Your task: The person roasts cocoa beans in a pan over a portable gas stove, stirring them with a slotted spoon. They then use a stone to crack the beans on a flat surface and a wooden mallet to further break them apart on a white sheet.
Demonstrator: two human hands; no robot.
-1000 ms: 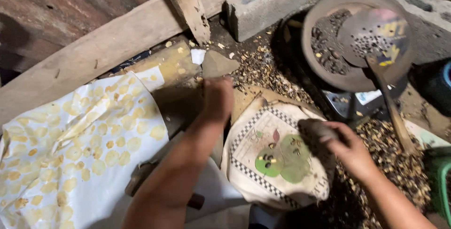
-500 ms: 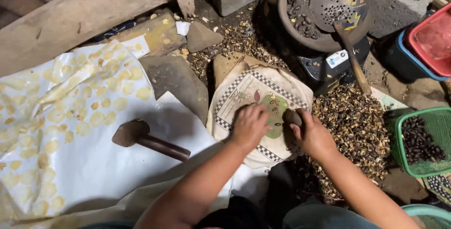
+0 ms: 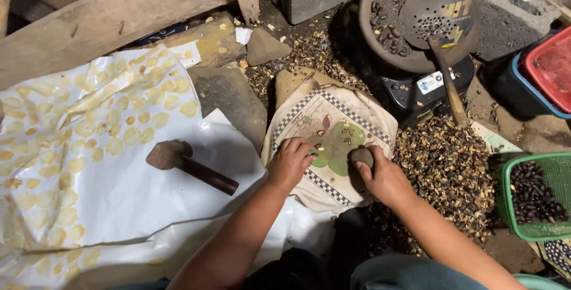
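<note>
I look down on my two bare hands over a patterned cloth spread on the ground. My right hand is closed around a dark rounded stone, which it holds against the cloth at its right edge. My left hand rests knuckles up on the cloth just left of the stone, fingers curled under; I cannot tell whether it holds anything. Between the two hands the cloth shows green patches.

Left of my left hand, well apart, a mallet with a dark handle lies on a white sheet dotted with yellow spots. Beyond that hand, a flat grey slab rests by the sheet's edge, and a smaller grey rock lies farther off.

Right of my right hand a heap of broken shells covers the ground. Farther right a green basket holds dark nuts. Beyond the right hand a round pan of dark nuts sits on a black stove, with a perforated ladle lying across it, its wooden handle pointing toward the shells. A red and blue tub stands at the far right, and a wooden beam runs beyond the sheet.
</note>
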